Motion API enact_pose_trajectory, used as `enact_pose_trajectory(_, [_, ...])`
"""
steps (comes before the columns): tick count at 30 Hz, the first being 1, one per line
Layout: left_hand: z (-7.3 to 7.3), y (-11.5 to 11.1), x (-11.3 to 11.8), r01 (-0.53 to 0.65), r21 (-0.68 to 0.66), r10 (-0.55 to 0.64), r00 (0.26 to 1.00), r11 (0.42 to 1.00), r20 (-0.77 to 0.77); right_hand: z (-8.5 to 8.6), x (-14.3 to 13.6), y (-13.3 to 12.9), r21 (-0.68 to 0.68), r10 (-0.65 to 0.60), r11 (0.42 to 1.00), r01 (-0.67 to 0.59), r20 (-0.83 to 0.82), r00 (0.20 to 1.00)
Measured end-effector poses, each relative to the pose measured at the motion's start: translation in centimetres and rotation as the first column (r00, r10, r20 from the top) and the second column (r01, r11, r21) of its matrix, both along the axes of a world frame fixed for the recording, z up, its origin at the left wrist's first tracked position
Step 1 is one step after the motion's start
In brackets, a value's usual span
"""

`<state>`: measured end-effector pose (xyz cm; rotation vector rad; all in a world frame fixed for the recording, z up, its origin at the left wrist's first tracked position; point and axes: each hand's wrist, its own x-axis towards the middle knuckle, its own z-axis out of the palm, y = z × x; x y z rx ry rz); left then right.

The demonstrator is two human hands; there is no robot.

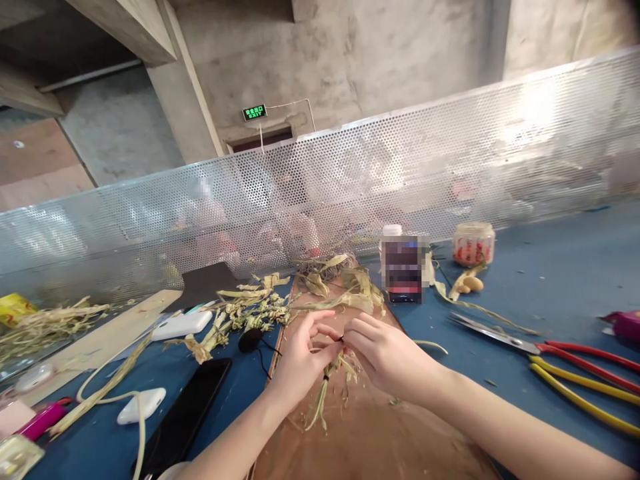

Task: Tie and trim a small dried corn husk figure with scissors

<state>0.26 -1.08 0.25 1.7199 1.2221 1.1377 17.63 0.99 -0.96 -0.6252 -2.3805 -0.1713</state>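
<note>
My left hand and my right hand meet over a brown board, fingertips pinched together on a small bundle of dried straw leaves bound with thin dark thread. The bundle's loose ends hang down toward me between the hands. More dried leaves lie piled just beyond my fingers at the far end of the board.
Scissors with red and yellow handles lie at the right on the blue table. A bottle and a small jar stand by a perforated metal screen. A black phone, white cases and straw lie left.
</note>
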Motion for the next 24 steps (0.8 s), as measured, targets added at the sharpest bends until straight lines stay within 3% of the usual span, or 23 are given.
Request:
enact_pose_trajectory(5, [-0.09, 0.09, -0.06, 0.021, 0.006, -0.021, 0.998, 1.000, -0.052, 0.20, 0.11, 0.06, -0.298, 0.053, 0.947, -0.119, -0.220, 0.974])
enact_pose_trajectory(9, [0.09, -0.17, 0.02, 0.025, -0.024, -0.027, 0.997, 0.999, -0.078, 0.35, 0.03, 0.28, -0.587, -0.043, 0.792, -0.169, -0.330, 0.943])
enact_pose_trajectory(12, [0.30, -0.40, 0.16, 0.056, -0.051, -0.060, 0.994, 0.997, -0.096, 0.47, -0.03, 0.34, -0.682, -0.080, 0.709, -0.181, -0.332, 0.940])
enact_pose_trajectory(24, [-0.35, -0.19, 0.18, 0.090, -0.066, -0.100, 0.980, 0.994, -0.174, 0.05, -0.22, 0.25, -0.668, -0.087, 0.732, -0.136, -0.290, 0.953])
